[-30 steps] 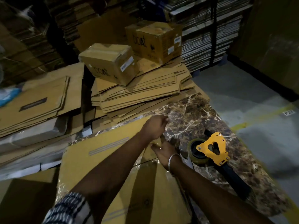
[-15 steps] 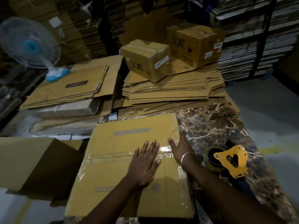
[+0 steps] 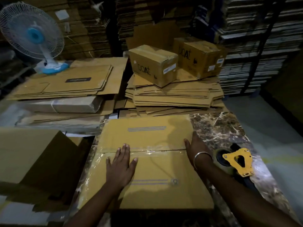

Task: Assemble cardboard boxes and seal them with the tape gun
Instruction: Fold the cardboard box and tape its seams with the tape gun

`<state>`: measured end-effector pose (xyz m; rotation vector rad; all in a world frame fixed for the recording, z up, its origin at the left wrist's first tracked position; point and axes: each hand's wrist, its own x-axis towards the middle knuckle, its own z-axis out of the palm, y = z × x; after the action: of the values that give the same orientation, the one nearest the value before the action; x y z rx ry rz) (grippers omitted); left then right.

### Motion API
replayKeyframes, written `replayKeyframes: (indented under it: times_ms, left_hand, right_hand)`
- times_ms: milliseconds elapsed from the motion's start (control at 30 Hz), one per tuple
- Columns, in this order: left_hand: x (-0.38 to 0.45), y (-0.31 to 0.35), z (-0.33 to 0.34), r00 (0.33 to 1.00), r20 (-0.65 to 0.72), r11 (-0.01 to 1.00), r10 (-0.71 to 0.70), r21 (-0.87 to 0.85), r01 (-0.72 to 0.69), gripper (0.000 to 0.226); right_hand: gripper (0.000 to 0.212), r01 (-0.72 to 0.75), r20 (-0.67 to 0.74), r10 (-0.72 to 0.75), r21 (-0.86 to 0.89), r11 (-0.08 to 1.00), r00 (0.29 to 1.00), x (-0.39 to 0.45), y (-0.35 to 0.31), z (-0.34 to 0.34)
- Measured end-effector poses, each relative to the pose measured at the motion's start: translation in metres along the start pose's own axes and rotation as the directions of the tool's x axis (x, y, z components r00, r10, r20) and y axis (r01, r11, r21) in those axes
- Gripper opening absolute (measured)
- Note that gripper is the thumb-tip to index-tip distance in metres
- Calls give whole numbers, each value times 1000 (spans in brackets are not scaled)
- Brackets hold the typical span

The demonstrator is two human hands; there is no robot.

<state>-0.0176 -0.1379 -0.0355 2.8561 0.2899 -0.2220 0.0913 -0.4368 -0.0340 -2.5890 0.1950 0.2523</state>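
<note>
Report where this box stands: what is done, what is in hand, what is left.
Done: the box is closed, clear tape along its centre seam. In hand: the left hand presses flat on the tape; the right hand rests at the box's right edge. The tape gun lies unused on the marble table. Left: flat cardboard stacks behind remain unassembled.

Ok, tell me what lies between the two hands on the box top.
In the head view, only the box top lies between the left hand and the right hand: bare cardboard crossed by the clear-taped centre seam.
</note>
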Motion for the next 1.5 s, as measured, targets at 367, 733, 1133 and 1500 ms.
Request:
replayKeyframes:
  times_ms: [367, 733, 1133, 1500]
  left_hand:
    - [10, -37, -16, 972, -209, 949, 111, -267, -166, 88]
    - [7, -104, -15, 995, -36, 993, 97, -62, -100, 95]
    - [7, -106, -6, 993, -117, 944, 8, -327, -46, 101]
    - [13, -131, -9, 986, 135, 53, -95, -989, 141, 42]
  right_hand:
    - [87, -103, -38, 96, -375, 921, 995, -54, -15, 33]
    - [85, -78, -9, 82, -412, 908, 997, -41, -22, 26]
    - [55, -182, -317, 85, -291, 939, 945, -59, -53, 61]
    - [73, -113, -109, 78, -366, 924, 991, -85, -106, 91]
